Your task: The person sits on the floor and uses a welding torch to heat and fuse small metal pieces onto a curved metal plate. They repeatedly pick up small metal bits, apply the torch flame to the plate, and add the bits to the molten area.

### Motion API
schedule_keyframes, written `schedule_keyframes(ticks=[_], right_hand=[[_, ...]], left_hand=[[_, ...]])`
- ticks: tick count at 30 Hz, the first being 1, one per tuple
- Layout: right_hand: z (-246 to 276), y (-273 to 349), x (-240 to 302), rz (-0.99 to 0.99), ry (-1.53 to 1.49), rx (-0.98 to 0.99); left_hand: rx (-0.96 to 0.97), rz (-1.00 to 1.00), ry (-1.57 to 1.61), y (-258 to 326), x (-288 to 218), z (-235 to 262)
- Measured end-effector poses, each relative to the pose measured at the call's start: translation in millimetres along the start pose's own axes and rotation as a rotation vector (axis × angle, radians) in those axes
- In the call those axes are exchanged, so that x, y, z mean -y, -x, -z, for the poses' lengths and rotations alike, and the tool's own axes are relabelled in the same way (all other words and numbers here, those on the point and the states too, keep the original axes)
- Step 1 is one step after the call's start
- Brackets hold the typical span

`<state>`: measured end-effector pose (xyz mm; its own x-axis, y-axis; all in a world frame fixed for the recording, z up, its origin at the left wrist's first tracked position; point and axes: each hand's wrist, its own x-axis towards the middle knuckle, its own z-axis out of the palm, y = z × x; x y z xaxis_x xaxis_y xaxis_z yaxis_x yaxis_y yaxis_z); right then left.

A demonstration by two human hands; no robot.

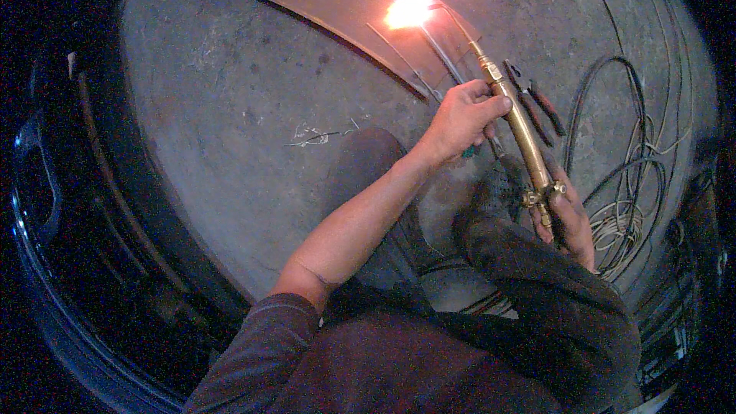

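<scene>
A brass gas torch [523, 129] slants across the space in front of me, its thin neck pointing up and left. Bright flame glare [411, 9] at its tip washes out what lies there. My left hand [469, 116] is closed round the upper torch body, thumb on top. Lower down, my right hand [571, 218] grips the valve end beside the small brass knobs [559, 188]; part of its fingers is hidden behind the torch. A long metal bar [441, 52] runs from the glare toward my left hand. Whether the hand touches it, I cannot tell.
A rusty curved metal sheet [307, 9] lies on the concrete floor ahead. Pliers with red handles [546, 111] lie right of the torch. Coiled hoses and wire [619, 222] spread at the right. Thin wire scraps [313, 136] are left of my knee.
</scene>
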<state>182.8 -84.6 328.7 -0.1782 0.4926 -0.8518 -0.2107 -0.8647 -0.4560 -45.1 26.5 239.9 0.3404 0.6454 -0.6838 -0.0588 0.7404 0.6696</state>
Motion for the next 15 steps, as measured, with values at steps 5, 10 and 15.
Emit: schedule_keyframes(ticks=[5, 10, 15], right_hand=[[-3.9, -0.5, 5.1, 0.01, -0.012, 0.037], [-3.0, -0.4, 5.8, 0.017, -0.021, 0.051], [-9.6, 0.0, 10.6, 0.049, -0.034, 0.058]], left_hand=[[-0.006, 0.012, -0.008, 2.0, -3.2, 0.3], [0.0, 0.008, 0.006, 2.1, -3.4, 0.9], [0.007, 0.002, 0.001, 2.3, -4.6, 0.7]])
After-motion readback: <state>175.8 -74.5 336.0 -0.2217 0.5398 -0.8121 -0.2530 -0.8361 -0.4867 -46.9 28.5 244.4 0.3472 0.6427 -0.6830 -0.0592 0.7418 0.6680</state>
